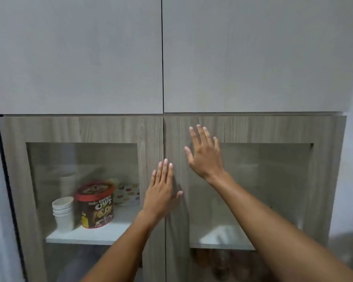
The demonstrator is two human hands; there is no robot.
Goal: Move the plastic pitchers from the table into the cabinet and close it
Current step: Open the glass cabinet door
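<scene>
- The cabinet fills the view: two wood-grain doors with glass panes, meeting at a thin centre seam, below two plain pale upper doors.
- Behind the left pane a white shelf carries a stack of white paper cups, a round tub with a red lid rim just beside them, and a dotted box behind the tub.
- The tub's label reads "CHOCO CHIPS"; smaller print is too blurred to read.
- Behind the right pane, pale shapes on the shelf are blurred by reflection; whether they are the plastic pitchers cannot be told.
- Left hand: flat and empty, fingers together pointing up, palm on the door frame at the seam.
- Right hand: higher, empty, fingers spread wide, palm against the right door's frame.
- Both forearms reach up from the bottom edge.
</scene>
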